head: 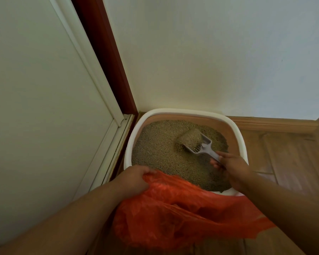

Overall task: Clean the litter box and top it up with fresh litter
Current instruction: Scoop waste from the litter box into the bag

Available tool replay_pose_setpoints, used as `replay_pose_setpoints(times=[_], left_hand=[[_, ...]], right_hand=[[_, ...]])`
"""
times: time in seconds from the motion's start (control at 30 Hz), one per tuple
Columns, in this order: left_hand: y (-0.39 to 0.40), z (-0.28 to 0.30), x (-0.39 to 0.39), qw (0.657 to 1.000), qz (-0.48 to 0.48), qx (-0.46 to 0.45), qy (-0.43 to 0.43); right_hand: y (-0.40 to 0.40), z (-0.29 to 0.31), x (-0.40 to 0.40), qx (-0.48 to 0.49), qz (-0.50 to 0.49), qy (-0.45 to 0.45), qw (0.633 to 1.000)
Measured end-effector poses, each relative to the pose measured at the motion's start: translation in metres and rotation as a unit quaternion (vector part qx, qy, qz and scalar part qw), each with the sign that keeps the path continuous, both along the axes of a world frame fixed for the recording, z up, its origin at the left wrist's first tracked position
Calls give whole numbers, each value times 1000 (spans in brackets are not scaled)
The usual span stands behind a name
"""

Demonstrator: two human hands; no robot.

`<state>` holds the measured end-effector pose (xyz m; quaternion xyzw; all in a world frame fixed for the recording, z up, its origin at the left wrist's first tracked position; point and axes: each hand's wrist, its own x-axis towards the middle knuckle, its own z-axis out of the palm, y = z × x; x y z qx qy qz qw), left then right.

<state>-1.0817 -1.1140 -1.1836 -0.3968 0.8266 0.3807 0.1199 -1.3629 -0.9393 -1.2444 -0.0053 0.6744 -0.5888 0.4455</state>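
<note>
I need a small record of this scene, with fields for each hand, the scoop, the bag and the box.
left hand: grips the edge of the orange plastic bag
right hand: holds the grey litter scoop by its handle
scoop: loaded with litter, over the box
litter box: white rim, filled with litter, in the corner by the wall
bag: in front of the box

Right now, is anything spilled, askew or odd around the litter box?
Nothing stands out. The tan litter sits inside the white-rimmed litter box, the grey plastic scoop is loaded, and the orange plastic bag is held at the near rim.
</note>
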Motion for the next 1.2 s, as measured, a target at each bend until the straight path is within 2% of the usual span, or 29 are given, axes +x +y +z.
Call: replay_pose_setpoints(times=[0.17,0.27,0.5,1.0,1.2], left_hand=[[3,7,-1,1000,1,-9,5],[6,11,-2,1000,10,-6,18],[11,20,-4,1000,-1,-10,21],[17,32,-8,999,-20,-11,36],[19,34,-5,999,-23,-10,20]], right_hand=[[9,9,-7,-54,23,-2,998],[15,20,-5,-61,75,-10,995],[18,28,-8,-75,116,-7,990],[38,42,-32,-63,99,28,993],[36,37,-38,10,126,73,989]])
